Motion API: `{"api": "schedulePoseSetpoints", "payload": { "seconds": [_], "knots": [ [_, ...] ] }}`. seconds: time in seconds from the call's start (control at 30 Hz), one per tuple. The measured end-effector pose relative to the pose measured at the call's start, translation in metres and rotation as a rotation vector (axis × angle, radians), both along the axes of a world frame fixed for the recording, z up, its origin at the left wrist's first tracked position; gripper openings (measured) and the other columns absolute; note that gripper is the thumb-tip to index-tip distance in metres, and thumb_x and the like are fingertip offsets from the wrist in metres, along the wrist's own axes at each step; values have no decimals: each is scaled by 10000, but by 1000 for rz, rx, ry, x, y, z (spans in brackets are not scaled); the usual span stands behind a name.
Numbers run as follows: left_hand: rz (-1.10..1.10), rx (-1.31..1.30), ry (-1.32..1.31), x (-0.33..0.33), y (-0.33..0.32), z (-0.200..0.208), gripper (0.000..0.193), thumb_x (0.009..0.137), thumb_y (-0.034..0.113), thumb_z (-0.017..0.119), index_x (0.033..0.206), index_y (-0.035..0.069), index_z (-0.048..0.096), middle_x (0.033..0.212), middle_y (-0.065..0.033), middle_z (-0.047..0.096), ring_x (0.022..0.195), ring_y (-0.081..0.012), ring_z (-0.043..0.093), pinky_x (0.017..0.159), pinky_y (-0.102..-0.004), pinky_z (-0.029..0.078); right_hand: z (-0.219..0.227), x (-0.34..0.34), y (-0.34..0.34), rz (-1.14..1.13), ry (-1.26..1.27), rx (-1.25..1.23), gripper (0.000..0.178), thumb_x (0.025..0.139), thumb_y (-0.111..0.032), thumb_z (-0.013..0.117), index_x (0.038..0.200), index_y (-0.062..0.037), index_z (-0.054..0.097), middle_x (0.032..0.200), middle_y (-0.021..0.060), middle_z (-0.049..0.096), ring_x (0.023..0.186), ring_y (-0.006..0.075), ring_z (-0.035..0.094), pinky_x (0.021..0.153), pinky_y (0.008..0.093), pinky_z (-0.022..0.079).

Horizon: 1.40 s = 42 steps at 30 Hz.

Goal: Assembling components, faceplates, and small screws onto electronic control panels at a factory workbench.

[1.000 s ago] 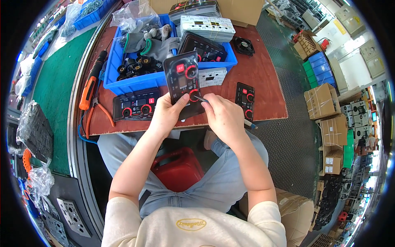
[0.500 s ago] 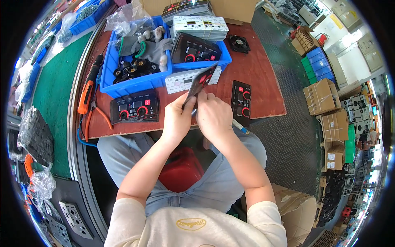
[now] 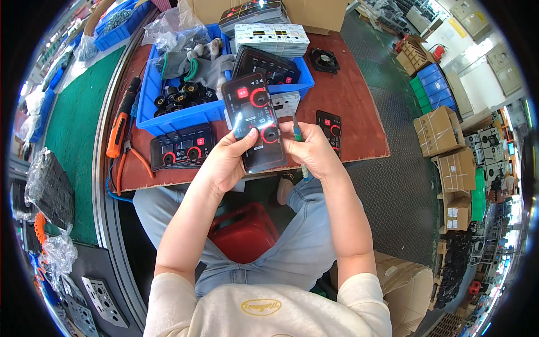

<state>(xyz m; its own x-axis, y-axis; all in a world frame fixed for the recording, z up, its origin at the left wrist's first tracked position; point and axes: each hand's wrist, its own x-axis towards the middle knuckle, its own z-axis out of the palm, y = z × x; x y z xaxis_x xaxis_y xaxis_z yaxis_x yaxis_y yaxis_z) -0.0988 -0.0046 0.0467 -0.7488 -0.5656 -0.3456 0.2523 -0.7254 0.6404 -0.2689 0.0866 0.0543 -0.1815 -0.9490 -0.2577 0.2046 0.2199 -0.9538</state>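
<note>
A black front panel point(image 3: 247, 104) with red rings and a red square is raised over the table's near edge, its printed face turned up. My left hand point(image 3: 224, 163) grips its lower left edge, thumb on the face. In my right hand point(image 3: 315, 150) is a slim pen-like tool point(image 3: 297, 133) with a green band and a narrow tip pointing away from me. The right fingers also reach the panel's right edge; whether they grip it is partly hidden. A pile of similar panels point(image 3: 181, 147) lies at left, and another black panel point(image 3: 335, 124) lies at right.
Two blue bins point(image 3: 188, 117) hold black knobs point(image 3: 182, 96), gloves and more panels. Banded white panels point(image 3: 271, 36) sit on the right bin. An orange power screwdriver point(image 3: 117, 135) and pliers point(image 3: 137, 157) lie at left, a black fan point(image 3: 324, 60) at far right of the red table point(image 3: 356, 106).
The panel has turned from nearly edge-on to show its printed face. My right hand has shifted right, and the pen-like tool now points away from me.
</note>
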Motion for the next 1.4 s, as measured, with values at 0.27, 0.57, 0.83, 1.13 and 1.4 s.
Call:
{"api": "schedulePoseSetpoints", "payload": {
  "seconds": [0.27, 0.57, 0.83, 1.13, 1.4],
  "knots": [
    [106, -140, 13, 9, -5, 3, 194, 922, 153, 619, 1082, 43, 624, 1008, -73, 677, 920, -161, 647, 811, -343, 547, -9, -1, -12, -140, 855, -11, 140, 815, -122, 669, 862, 8, 690, 692, 134, 663, 625, 244, 643, 610, 349, 478],
    [-48, -302, -145, 20, -10, -10, 234, 916, 110, 617, 1132, 21, 599, 1014, -48, 667, 884, -106, 631, 762, -271, 530, -24, -3, -26, -91, 1065, 79, 174, 810, -153, 660, 899, -4, 674, 780, 210, 649, 790, 374, 639, 707, 429, 497],
    [-110, -303, -143, 21, -11, -9, 319, 906, 73, 610, 1210, 0, 548, 1048, -73, 654, 925, -133, 628, 795, -297, 535, -4, -6, -22, -141, 172, -80, 209, 893, -39, 571, 1089, -2, 633, 738, -27, 602, 477, -28, 347, 404, 166, 212],
    [-54, -212, -108, 25, -14, -3, 321, 891, 75, 626, 1197, 18, 546, 1049, -67, 653, 898, -139, 642, 763, -295, 541, -12, -1, -24, -95, 361, -33, 139, 841, -84, 649, 936, 6, 695, 759, 58, 682, 632, 120, 601, 585, 277, 464],
    [-251, -821, -424, 85, -72, 30, 374, 839, 14, 624, 1205, -8, 552, 1040, -19, 630, 931, -86, 566, 868, -260, 461, -34, -7, -30, -84, 1052, 96, 192, 828, -171, 646, 952, -33, 694, 834, 197, 673, 816, 361, 646, 748, 422, 507]
  ]
}}
